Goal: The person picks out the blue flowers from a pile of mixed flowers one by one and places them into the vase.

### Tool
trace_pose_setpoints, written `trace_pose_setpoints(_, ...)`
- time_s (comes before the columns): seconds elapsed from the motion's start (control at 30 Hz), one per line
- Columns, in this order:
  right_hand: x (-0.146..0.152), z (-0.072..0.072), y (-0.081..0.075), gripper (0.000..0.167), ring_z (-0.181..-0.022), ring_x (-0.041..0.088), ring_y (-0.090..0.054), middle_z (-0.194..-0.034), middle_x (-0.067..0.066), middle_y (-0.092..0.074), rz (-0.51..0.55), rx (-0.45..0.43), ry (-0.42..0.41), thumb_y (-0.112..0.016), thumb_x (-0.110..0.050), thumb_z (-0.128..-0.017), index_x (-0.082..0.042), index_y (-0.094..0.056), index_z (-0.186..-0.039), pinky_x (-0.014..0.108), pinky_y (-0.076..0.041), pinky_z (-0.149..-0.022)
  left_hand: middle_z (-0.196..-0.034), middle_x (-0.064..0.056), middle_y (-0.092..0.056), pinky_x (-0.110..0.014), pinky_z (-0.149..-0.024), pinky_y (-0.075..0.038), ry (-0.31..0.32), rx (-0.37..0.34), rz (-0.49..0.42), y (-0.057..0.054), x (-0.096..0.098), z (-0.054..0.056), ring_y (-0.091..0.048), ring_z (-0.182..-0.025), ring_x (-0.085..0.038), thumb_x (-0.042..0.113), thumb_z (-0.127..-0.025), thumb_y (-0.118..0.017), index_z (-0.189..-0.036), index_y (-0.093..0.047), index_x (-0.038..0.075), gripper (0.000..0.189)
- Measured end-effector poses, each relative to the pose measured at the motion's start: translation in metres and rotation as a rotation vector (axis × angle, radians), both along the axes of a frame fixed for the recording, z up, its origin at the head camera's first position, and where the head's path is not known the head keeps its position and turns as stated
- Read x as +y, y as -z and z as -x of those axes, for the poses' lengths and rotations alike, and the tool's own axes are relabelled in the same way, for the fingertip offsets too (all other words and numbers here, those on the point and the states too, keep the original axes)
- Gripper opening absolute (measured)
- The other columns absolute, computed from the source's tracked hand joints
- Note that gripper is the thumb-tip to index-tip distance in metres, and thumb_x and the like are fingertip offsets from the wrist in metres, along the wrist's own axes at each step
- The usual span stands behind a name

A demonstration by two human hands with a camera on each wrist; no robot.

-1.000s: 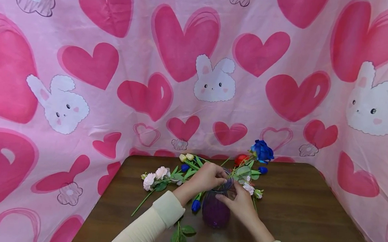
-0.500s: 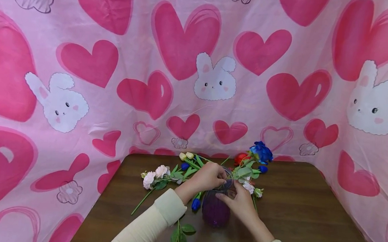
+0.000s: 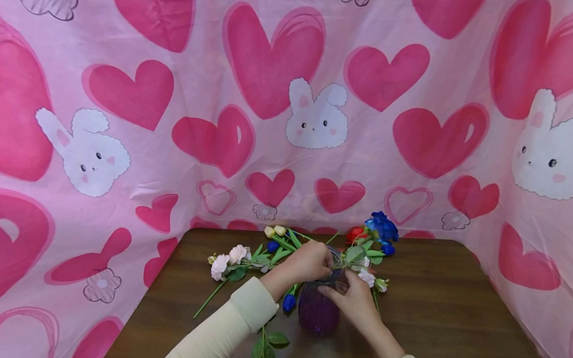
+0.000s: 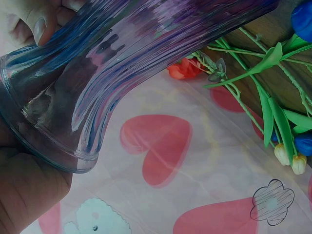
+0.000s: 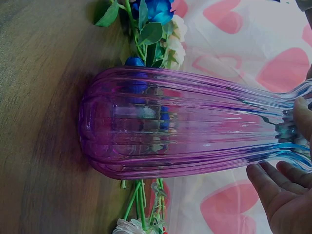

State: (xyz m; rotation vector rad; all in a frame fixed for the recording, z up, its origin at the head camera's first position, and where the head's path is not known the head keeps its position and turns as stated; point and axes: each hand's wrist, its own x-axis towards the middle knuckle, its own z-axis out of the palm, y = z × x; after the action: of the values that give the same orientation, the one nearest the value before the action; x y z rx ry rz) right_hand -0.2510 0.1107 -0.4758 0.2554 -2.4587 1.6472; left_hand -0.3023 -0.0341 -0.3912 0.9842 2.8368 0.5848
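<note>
A ribbed glass vase [image 3: 319, 314], purple below and bluish at the neck, stands upright on the table; its body fills much of the right wrist view. My left hand [image 3: 310, 260] comes over the rim, its curled fingertips at the mouth, where the stem of a blue rose [image 3: 382, 226] leads. It appears to pinch that stem, though the pinch itself is hidden. The rose leans out over the far right side. My right hand [image 3: 355, 299] holds the vase's neck from the right, fingers [image 5: 265, 180] against the glass. In the left wrist view the vase neck [image 4: 63, 87] is between both hands.
Pale pink flowers [image 3: 228, 262], cream tulips [image 3: 275, 232] and a blue tulip [image 3: 289, 302] lie left of the vase. Behind it on the right are a red flower [image 3: 356, 234] and white flowers [image 3: 367, 277]. A leafy sprig [image 3: 265, 353] lies in front on the wooden table [image 3: 458, 325].
The blue rose has sunk slightly and shifted left toward the vase. My left fingers have dipped a little lower at the mouth; my right hand and the vase stay put.
</note>
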Motion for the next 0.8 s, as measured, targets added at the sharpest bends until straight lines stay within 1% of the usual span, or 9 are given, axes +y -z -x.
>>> trace_pose_setpoints(0.17,-0.0001,0.0002,0.0004,0.053,-0.104,0.030,-0.065,-0.114,0.016,-0.066,0.005,0.005,0.005,-0.083,-0.020,-0.078,-0.001,-0.060,-0.121,0.037,-0.054,-0.083,-0.055,0.010,-0.050,-0.019,-0.048,-0.037,0.004,-0.008,0.030,-0.0010,0.0010,-0.0002,-0.041,-0.050,-0.005,0.010,-0.087,-0.073,-0.061,-0.065,0.015,0.027)
trace_pose_setpoints(0.3,0.0002,0.0005,0.0008,0.054,-0.103,0.031,-0.066,-0.114,0.018,-0.066,-0.005,0.006,0.004,-0.083,-0.022,-0.078,0.001,-0.059,-0.120,0.037,-0.054,-0.082,-0.050,0.009,-0.040,-0.019,-0.046,-0.032,0.012,-0.021,0.045,-0.0022,0.0017,-0.0004,-0.032,-0.047,-0.006,0.010,-0.087,-0.072,-0.056,-0.060,0.014,0.034)
trace_pose_setpoints(0.4,0.0003,0.0002,0.0005,0.054,-0.102,0.030,-0.066,-0.114,0.018,-0.066,-0.010,-0.004,0.007,-0.083,-0.022,-0.078,0.000,-0.059,-0.121,0.036,-0.054,-0.082,-0.049,0.009,-0.032,-0.020,-0.044,-0.027,0.023,-0.022,0.062,-0.0025,0.0021,0.0003,-0.024,-0.046,-0.007,0.008,-0.087,-0.071,-0.052,-0.053,0.015,0.040)
trace_pose_setpoints(0.57,0.0003,0.0000,-0.0004,0.054,-0.103,0.029,-0.066,-0.114,0.017,-0.066,0.003,-0.004,0.003,-0.083,-0.019,-0.078,0.000,-0.059,-0.122,0.036,-0.054,-0.083,-0.051,0.008,-0.021,-0.021,-0.045,-0.017,0.045,0.003,0.099,-0.0029,0.0024,0.0016,-0.013,-0.048,-0.007,0.006,-0.085,-0.071,-0.050,-0.040,0.016,0.048)
trace_pose_setpoints(0.63,0.0002,-0.0002,-0.0005,0.053,-0.103,0.030,-0.066,-0.114,0.018,-0.066,0.007,0.001,-0.002,-0.083,-0.019,-0.078,0.001,-0.059,-0.122,0.036,-0.054,-0.083,-0.052,0.008,-0.020,-0.021,-0.045,-0.016,0.049,0.011,0.109,-0.0030,0.0025,0.0014,-0.012,-0.049,-0.007,0.006,-0.084,-0.072,-0.050,-0.038,0.016,0.049)
trace_pose_setpoints(0.8,0.0005,-0.0007,-0.0006,0.054,-0.103,0.031,-0.066,-0.115,0.019,-0.066,0.008,-0.003,-0.006,-0.083,-0.020,-0.079,0.002,-0.058,-0.123,0.037,-0.054,-0.083,-0.051,0.008,-0.021,-0.021,-0.045,-0.017,0.048,0.002,0.106,-0.0032,0.0028,0.0016,-0.013,-0.048,-0.007,0.009,-0.085,-0.073,-0.050,-0.038,0.016,0.050)
